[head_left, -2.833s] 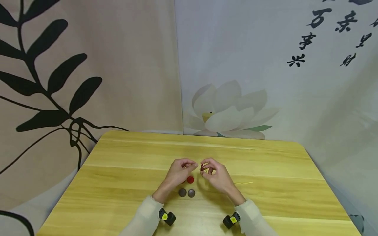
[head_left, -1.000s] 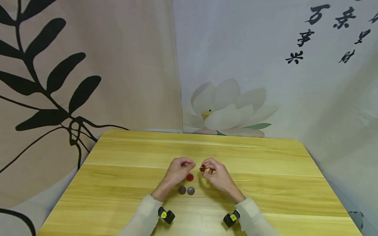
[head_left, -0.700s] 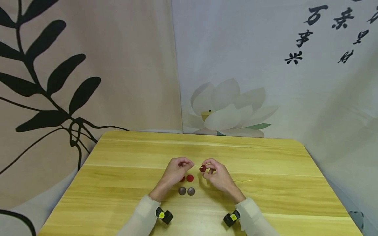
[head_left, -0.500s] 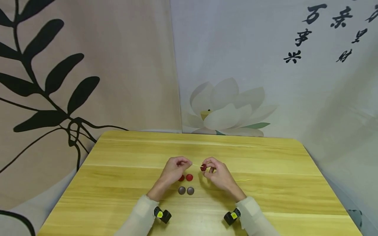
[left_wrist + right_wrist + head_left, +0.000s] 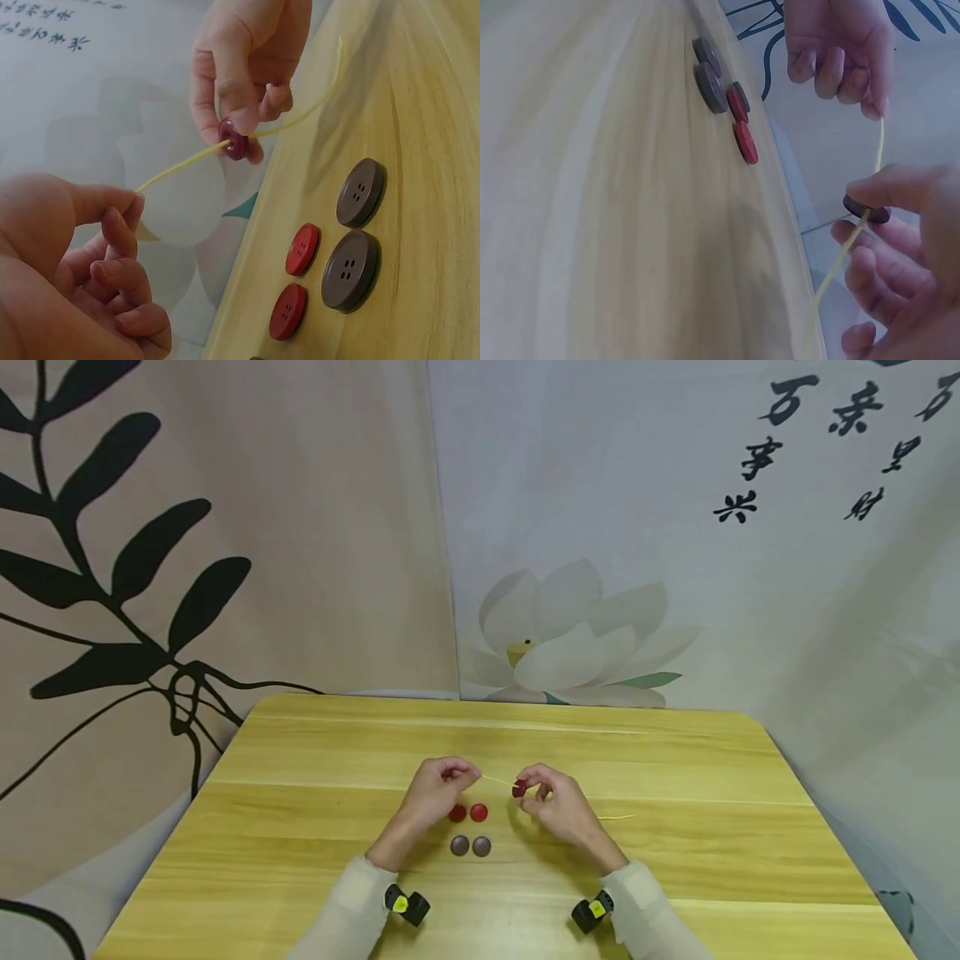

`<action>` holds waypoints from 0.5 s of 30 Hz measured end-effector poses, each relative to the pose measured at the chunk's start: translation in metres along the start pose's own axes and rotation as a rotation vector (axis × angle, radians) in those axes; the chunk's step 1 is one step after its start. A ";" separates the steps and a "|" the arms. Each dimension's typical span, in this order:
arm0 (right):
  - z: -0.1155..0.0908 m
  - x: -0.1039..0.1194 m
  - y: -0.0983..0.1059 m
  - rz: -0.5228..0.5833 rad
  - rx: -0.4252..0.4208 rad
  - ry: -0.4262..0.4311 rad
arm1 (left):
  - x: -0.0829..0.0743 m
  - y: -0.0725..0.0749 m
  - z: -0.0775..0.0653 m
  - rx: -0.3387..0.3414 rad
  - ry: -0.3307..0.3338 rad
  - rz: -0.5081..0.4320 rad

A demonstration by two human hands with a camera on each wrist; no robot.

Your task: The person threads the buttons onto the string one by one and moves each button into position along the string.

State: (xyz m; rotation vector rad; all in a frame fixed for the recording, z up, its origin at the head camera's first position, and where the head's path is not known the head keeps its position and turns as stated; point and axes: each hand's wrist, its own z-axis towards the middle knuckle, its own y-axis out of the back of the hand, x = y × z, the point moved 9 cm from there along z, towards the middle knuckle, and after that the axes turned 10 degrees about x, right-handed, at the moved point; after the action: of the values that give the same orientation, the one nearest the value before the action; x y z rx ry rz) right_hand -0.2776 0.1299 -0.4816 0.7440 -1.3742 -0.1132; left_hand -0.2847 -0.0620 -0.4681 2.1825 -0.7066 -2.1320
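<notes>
"Where's the button (image 5: 234, 139)?"
"In the air above the table (image 5: 697, 777), clamped between the thumb and fingers of my right hand (image 5: 557, 800). It's dark red."
"And the cord (image 5: 180, 164)?"
"Yellow. It runs through the button and shows on both sides. My left hand (image 5: 438, 787) pinches one end between thumb and forefinger, and the stretch between my hands is nearly straight."
"The other end?"
"It trails past my right wrist, over the table; I can't tell whether it touches the wood."
"What lies below?"
"Two red buttons (image 5: 302, 249) side by side, near my left hand. Nearer me, two larger brown buttons (image 5: 350, 271) with four holes each. A dark disc (image 5: 743, 96) shows just beside the reds, partly hidden."
"Further out?"
"A black camera (image 5: 408, 906) at each wrist, pale sleeves (image 5: 348, 910), and a pale cloth (image 5: 337, 568) behind the table."
</notes>
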 end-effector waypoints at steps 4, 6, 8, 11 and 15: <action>-0.001 -0.004 0.002 -0.012 -0.011 0.002 | 0.001 0.002 0.000 0.000 0.003 -0.002; -0.002 -0.006 0.003 -0.021 -0.016 0.002 | 0.001 0.003 -0.001 -0.004 0.001 0.003; -0.003 -0.008 0.004 -0.027 -0.019 0.002 | 0.001 0.005 -0.001 -0.008 0.006 0.009; -0.004 -0.011 0.005 -0.040 -0.030 -0.004 | 0.002 0.006 -0.001 -0.009 0.007 0.018; -0.005 -0.014 0.007 -0.053 -0.042 -0.009 | 0.002 0.007 0.000 -0.004 0.017 0.017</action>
State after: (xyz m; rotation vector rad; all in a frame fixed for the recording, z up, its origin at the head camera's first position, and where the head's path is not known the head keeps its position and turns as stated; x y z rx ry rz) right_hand -0.2790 0.1446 -0.4898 0.7456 -1.3573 -0.1863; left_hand -0.2867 -0.0689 -0.4682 2.1817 -0.7170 -2.1022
